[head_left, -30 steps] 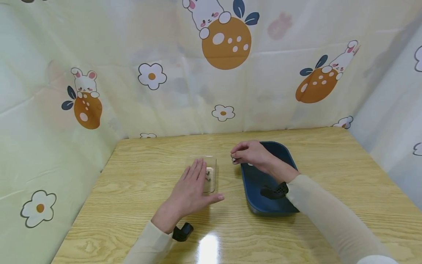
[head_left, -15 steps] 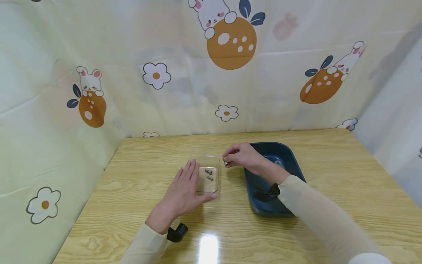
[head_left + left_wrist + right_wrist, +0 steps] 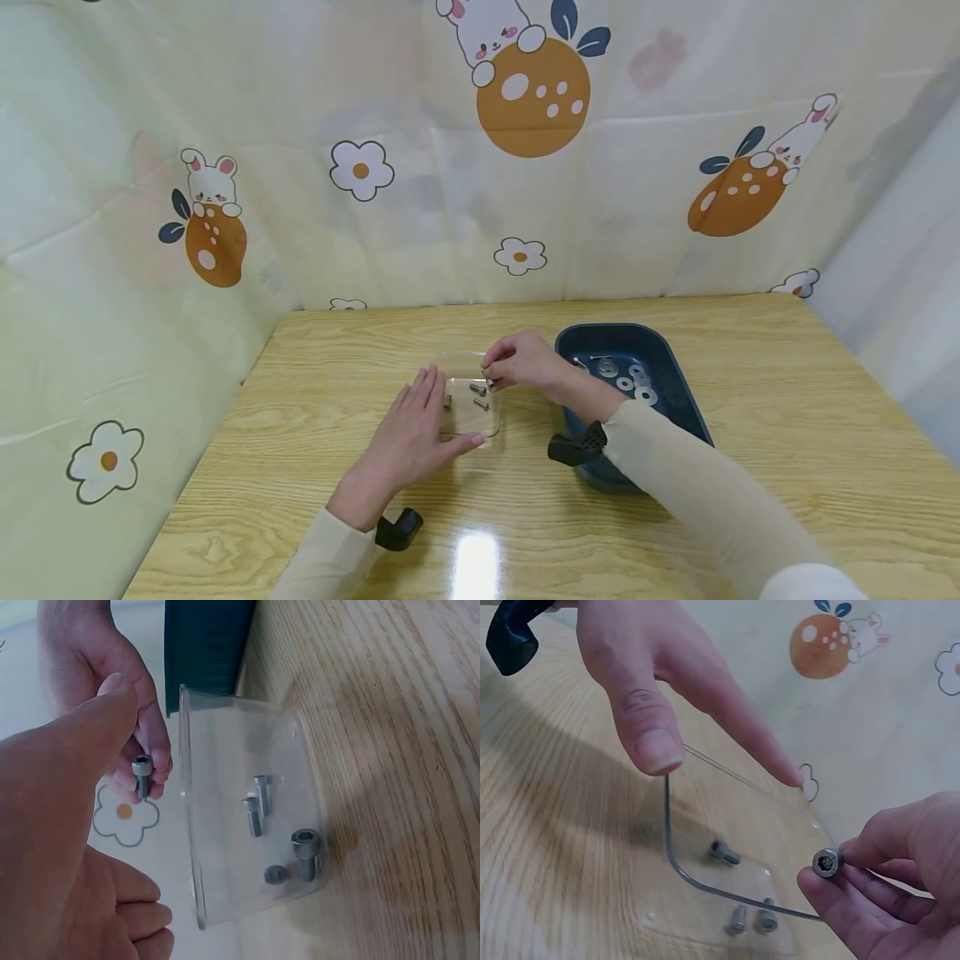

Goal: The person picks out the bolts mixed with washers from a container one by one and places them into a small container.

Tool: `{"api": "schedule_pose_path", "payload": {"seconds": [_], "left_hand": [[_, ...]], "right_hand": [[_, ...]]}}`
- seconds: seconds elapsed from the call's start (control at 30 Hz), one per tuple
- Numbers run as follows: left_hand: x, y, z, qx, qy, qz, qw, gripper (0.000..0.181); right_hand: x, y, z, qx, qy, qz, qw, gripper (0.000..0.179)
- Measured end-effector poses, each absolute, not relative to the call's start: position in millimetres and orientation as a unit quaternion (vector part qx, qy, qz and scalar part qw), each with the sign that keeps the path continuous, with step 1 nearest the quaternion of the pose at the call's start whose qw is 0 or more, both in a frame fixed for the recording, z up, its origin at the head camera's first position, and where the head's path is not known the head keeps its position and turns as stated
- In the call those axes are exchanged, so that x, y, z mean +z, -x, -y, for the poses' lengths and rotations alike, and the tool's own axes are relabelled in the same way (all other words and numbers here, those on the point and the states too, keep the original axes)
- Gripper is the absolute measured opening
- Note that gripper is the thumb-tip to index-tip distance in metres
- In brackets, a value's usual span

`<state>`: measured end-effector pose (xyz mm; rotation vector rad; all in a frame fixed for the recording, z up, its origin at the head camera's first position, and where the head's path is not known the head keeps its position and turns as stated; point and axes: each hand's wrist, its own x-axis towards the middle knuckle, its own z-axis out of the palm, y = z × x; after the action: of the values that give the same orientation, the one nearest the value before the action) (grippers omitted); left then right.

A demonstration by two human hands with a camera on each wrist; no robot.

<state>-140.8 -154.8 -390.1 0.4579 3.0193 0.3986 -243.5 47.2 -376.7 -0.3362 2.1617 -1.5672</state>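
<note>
My right hand [image 3: 528, 367] pinches a socket-head bolt [image 3: 826, 862] between thumb and fingers. It is held just above the right rim of a small clear plastic box [image 3: 468, 423], its hex socket facing the right wrist camera. Inside the box lie several more socket-head bolts [image 3: 305, 851], some larger than others. Along the box's left side my left hand [image 3: 408, 437] reaches with straight fingers, its thumb at the near rim. The left hand hides part of the box in the head view.
To the right stands a dark blue bin [image 3: 611, 333] holding several washers [image 3: 645, 396] and some thin metal pieces at its far end. My right forearm crosses its near part. A patterned curtain [image 3: 420, 250] rises behind the wooden table [image 3: 270, 467].
The right hand has travelled left from over the blue bin to the clear box, carrying the bolt. My left hand has shifted slightly left, exposing more of the box and its bolts.
</note>
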Motion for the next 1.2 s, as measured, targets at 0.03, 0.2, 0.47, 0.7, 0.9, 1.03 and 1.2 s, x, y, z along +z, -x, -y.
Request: {"api": "schedule_pose_path", "payload": {"seconds": [0.03, 0.2, 0.47, 0.7, 0.9, 1.03, 1.2], "left_hand": [[-390.6, 140.9, 155.4, 0.128, -0.147, -0.980, 0.035, 0.108], [-392.9, 141.7, 157.3, 0.133, -0.141, -0.980, 0.042, 0.104], [-397.3, 144.8, 159.9, 0.122, -0.141, -0.982, 0.038, 0.093], [-400.8, 144.5, 162.1, 0.125, -0.138, -0.982, 0.032, 0.089], [-403.4, 145.1, 160.9, 0.131, -0.130, -0.982, 0.036, 0.090], [-403.3, 144.8, 160.6, 0.131, -0.130, -0.982, 0.032, 0.090], [-402.7, 144.5, 160.8, 0.133, -0.131, -0.982, 0.031, 0.091]], "right_hand": [[-377.4, 243.0, -45.2, -0.568, 0.120, -0.783, 0.223, 0.015], [-381.6, 242.5, -36.0, -0.562, 0.115, -0.787, 0.227, 0.019], [-385.0, 244.0, -26.0, -0.539, 0.123, -0.804, 0.221, 0.015], [-382.4, 238.2, -16.6, -0.486, 0.160, -0.837, 0.196, 0.010], [-385.1, 237.8, -10.2, -0.464, 0.153, -0.852, 0.189, 0.009], [-386.0, 238.4, -7.9, -0.458, 0.148, -0.855, 0.192, 0.007], [-386.7, 238.8, -7.7, -0.457, 0.146, -0.856, 0.192, 0.010]]}}
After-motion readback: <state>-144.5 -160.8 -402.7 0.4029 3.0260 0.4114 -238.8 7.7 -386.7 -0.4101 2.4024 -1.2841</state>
